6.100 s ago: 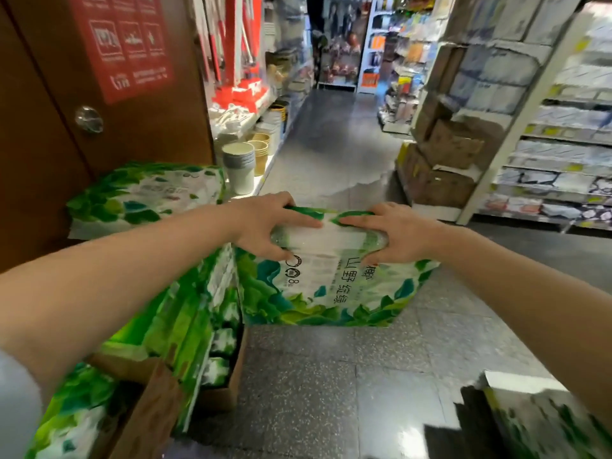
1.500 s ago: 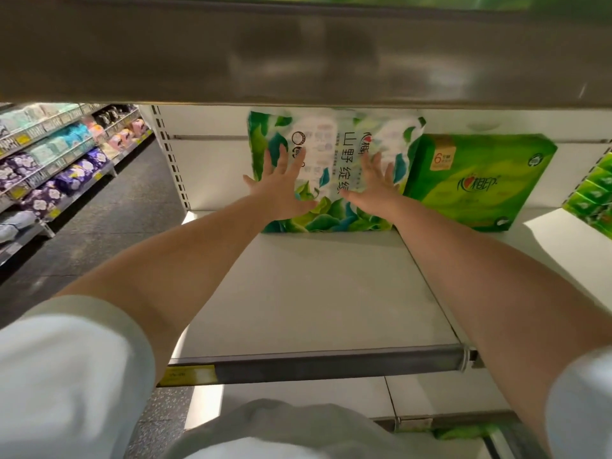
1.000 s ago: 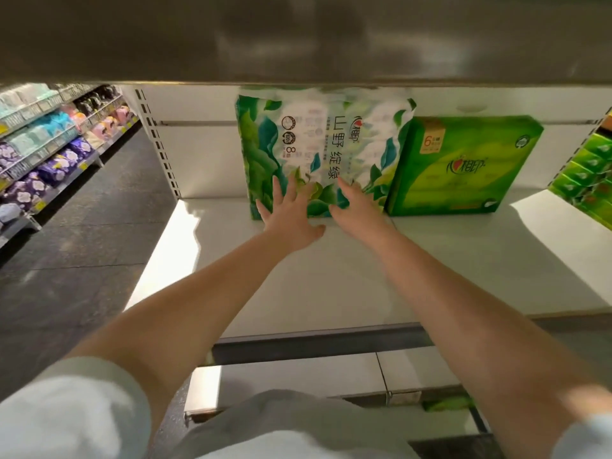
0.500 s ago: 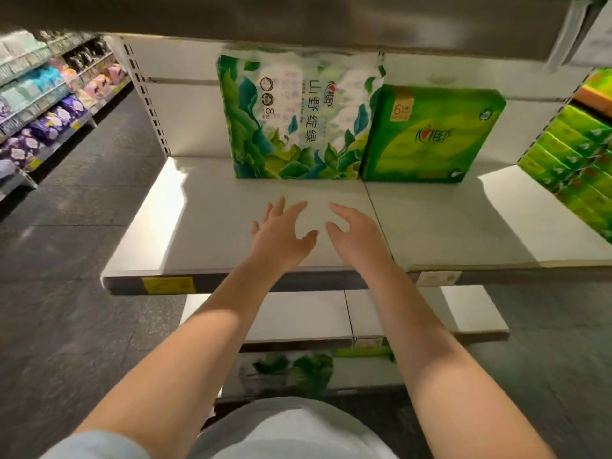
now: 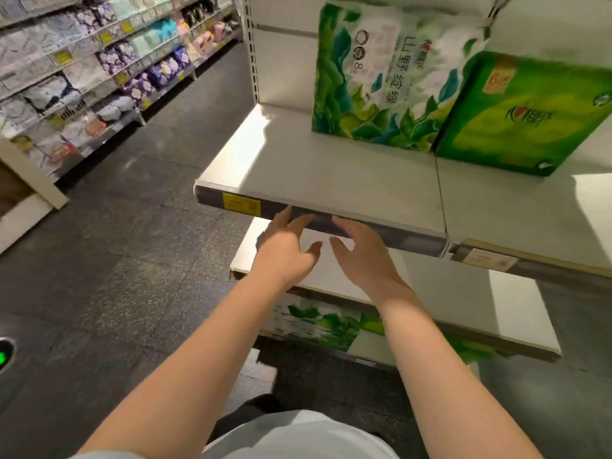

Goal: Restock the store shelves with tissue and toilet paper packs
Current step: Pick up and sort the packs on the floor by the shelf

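Your left hand (image 5: 284, 251) and right hand (image 5: 362, 256) have drawn back past the shelf's (image 5: 331, 180) front edge, both grips loose and empty. With the leaf-print pack (image 5: 374, 81) placed at the shelf's back edge, you likely fetch another next.

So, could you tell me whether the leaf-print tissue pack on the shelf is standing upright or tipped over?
Upright: the leaf-print tissue pack stands on its bottom edge at the back of the shelf, against the green pack.

White shelf (image 5: 331, 180), leaf-print toilet paper pack (image 5: 377, 81) upright at its back, green tissue pack (image 5: 530, 120) touching at 3 o'clock
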